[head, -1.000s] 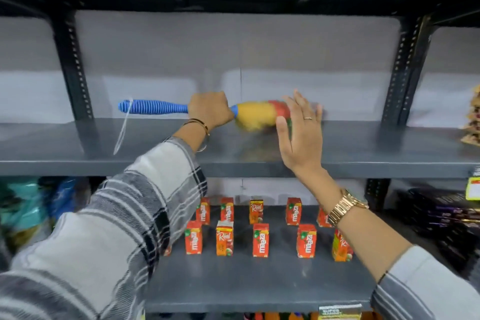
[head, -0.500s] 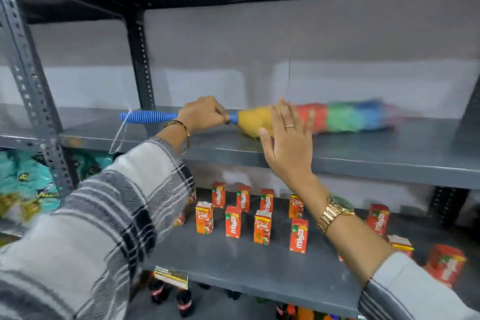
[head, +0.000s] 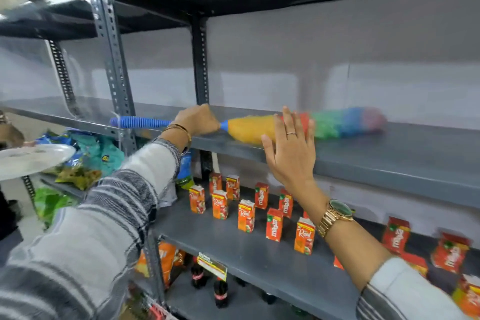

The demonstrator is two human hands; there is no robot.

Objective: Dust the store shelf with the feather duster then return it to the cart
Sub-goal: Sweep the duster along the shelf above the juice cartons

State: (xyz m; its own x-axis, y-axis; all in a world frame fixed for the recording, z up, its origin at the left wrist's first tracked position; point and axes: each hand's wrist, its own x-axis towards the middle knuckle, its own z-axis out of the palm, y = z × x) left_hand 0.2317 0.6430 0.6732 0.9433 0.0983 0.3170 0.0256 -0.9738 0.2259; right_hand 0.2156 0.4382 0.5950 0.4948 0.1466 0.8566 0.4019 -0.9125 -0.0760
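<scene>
1. The left hand point(head: 198, 120) is closed around the blue ribbed handle of the feather duster point(head: 309, 125), near where the handle meets the head.
2. Outward from that grip, toward the person's right, the rainbow head lies along the grey shelf point(head: 405, 153); it runs yellow, red, green, blue, then pink at the tip. The head is blurred, so it probably touches the shelf surface, though contact cannot be confirmed.
3. Behind the grip, the rest of the handle sticks out past the slotted upright post point(head: 115, 65).
4. The right hand point(head: 291, 149) is open with its fingers spread, held up in front of the shelf edge just right of the grip, overlapping the yellow and red part of the head in view. It holds nothing.
5. Below the grip, on the next shelf down, small orange and red juice cartons point(head: 246, 215) stand in loose rows.
</scene>
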